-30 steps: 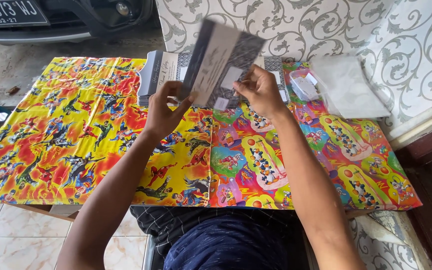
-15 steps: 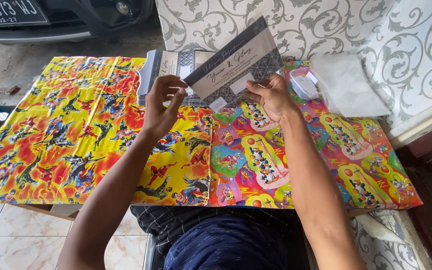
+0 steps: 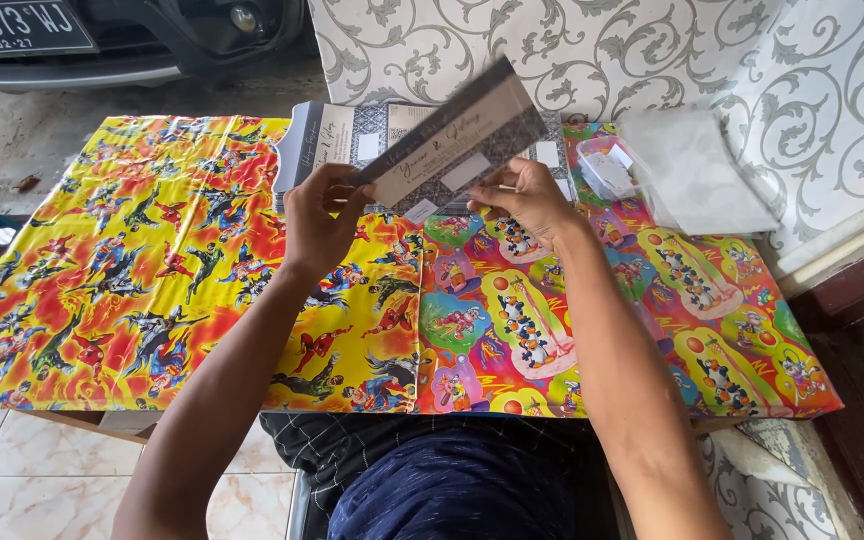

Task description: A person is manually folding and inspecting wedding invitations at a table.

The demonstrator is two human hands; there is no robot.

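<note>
You gripped one grey printed card [image 3: 457, 135] between both hands — left hand [image 3: 317, 215] and right hand [image 3: 527, 200] closed on its ends — lifted above the worktop [image 3: 202, 250], while the stack of cards [image 3: 352, 140] behind lay unhandled.

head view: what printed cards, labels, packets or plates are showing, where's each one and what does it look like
Held card: between left hand and right hand, long grey-and-cream rectangle, small white label.
Card stack: table's far edge, behind it; grey and cream, white labels.
Clear plastic sleeves: far right, translucent white pile.
Licence plate: top left, on a car, black with white characters.
</note>
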